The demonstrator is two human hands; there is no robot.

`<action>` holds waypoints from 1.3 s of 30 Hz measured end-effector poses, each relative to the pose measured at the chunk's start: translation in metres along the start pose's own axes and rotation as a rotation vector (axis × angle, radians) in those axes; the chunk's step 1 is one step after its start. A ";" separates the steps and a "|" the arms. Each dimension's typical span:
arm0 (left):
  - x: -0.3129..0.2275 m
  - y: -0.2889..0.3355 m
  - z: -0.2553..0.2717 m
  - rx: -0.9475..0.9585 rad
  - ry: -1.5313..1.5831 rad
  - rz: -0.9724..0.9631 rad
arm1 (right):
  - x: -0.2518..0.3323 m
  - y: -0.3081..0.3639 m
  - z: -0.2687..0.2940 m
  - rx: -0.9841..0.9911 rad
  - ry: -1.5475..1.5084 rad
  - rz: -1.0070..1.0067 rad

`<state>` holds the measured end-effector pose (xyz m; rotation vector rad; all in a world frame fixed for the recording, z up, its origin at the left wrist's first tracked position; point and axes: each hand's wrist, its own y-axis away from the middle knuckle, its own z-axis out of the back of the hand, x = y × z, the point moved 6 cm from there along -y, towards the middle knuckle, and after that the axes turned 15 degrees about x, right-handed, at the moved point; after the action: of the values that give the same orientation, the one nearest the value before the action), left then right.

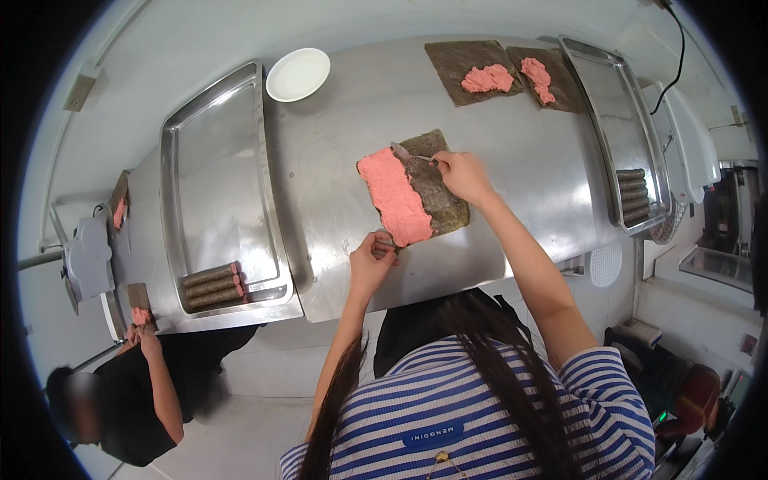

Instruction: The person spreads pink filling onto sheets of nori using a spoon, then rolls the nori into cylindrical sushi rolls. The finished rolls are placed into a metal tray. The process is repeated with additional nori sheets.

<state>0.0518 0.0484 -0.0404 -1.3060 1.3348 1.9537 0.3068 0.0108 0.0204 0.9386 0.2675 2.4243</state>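
Note:
A dark seaweed sheet (450,210) lies on the steel table in front of me. Pink paste (394,196) is spread flat over its left part; the right strip is bare. My right hand (464,175) grips a metal spoon (402,152), whose bowl touches the paste at its far edge. At the near edge of the sheet, my left hand (373,260) is closed with its fingertips at the corner beside the paste, pinching the seaweed sheet there.
A left tray (216,188) and a right tray (604,120) hold seaweed rolls. A white plate (298,74) sits at the far left. Two sheets with pink paste (488,78) lie far right. At the left, a co-worker (148,384) handles another sheet. The steel table (320,160) has a near edge by my waist.

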 end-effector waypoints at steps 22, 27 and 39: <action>-0.003 -0.003 0.000 0.078 -0.011 -0.024 | -0.028 0.114 -0.033 0.078 -0.053 -0.067; -0.002 -0.003 0.001 0.067 -0.007 -0.048 | -0.030 0.136 -0.045 0.054 -0.045 -0.105; 0.001 -0.005 0.002 0.092 -0.016 -0.065 | -0.022 0.182 -0.068 -0.069 -0.196 -0.175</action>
<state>0.0546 0.0528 -0.0435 -1.2723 1.3408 1.8334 0.2018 -0.1548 0.0224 1.0669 0.1854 2.1517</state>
